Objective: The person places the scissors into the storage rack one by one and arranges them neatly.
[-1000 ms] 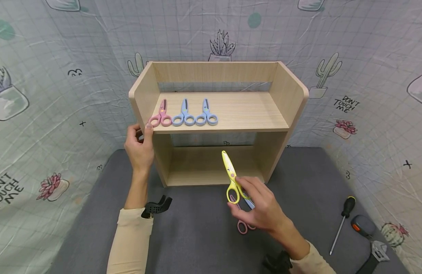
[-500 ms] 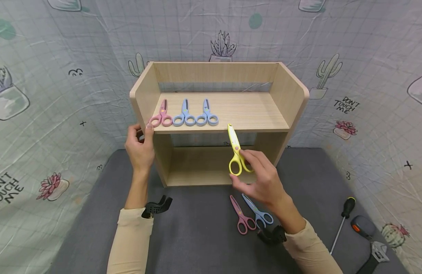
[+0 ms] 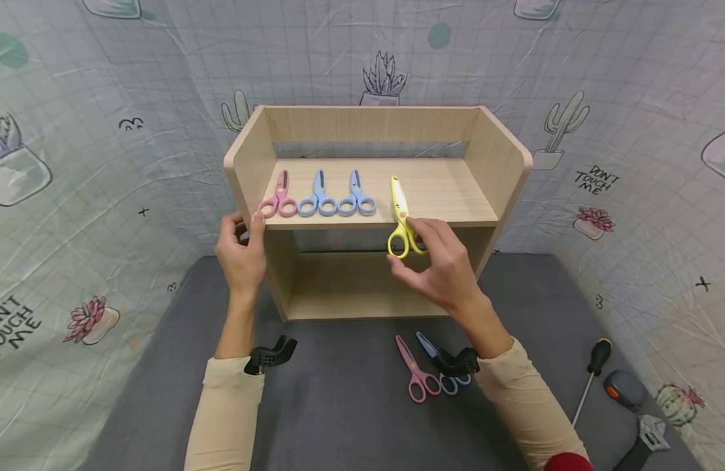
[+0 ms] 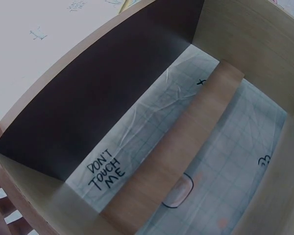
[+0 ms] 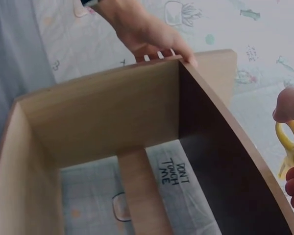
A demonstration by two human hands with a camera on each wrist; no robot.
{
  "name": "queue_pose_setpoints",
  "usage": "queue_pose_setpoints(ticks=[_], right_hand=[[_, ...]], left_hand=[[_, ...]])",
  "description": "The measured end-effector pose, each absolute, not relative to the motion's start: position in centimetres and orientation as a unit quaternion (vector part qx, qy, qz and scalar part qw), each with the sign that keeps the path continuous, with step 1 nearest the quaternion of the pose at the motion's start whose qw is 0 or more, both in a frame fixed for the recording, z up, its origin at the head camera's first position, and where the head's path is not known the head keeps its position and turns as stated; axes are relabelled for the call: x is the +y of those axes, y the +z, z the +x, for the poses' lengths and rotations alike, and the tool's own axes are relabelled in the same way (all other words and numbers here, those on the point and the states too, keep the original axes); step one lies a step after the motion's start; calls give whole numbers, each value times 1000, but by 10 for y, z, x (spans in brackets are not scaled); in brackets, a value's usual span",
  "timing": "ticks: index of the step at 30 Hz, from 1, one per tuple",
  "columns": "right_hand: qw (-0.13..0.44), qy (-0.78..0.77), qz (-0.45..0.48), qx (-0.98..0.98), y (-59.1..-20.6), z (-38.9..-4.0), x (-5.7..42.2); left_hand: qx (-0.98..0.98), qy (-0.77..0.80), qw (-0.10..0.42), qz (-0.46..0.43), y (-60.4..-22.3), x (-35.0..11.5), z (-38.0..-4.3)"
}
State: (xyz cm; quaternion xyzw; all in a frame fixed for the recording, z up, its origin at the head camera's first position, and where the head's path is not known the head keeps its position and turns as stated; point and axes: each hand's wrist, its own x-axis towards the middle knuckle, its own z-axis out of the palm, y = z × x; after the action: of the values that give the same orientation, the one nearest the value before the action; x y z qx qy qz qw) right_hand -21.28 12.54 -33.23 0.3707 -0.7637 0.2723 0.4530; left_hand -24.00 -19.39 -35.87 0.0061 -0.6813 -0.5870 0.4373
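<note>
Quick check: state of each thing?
Yellow plastic scissors: closed, pinched in right hand.
Pink plastic scissors on pale wooden shelf: closed.
Two blue plastic scissors beside them: closed.
Pink scissors on grey table: closed.
Blue scissors beside those: partly hidden, apparently closed.
Left hand: gripping shelf's left edge.
Grey metal wrench: opening unclear.

My feed shows yellow scissors [image 3: 400, 212] against a shelf [image 3: 435, 186] of pale, grained wood. On it I count one pink pair [image 3: 280, 191] and two plain blue pairs [image 3: 319, 190]. The table [image 3: 338, 392] is dark grey. I see beige sleeves [image 3: 225, 412], a pale cloth [image 3: 450, 75] with grid lines, printed cacti and black lettering, and a black tape measure [image 3: 628, 386] with an orange patch.
</note>
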Motion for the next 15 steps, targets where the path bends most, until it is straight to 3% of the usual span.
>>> queue_pose_setpoints(ticks=[15], right_hand=[[424, 262, 327, -803, -304, -245, 117]], left_hand=[[-679, -588, 438, 9, -345, -184, -227]])
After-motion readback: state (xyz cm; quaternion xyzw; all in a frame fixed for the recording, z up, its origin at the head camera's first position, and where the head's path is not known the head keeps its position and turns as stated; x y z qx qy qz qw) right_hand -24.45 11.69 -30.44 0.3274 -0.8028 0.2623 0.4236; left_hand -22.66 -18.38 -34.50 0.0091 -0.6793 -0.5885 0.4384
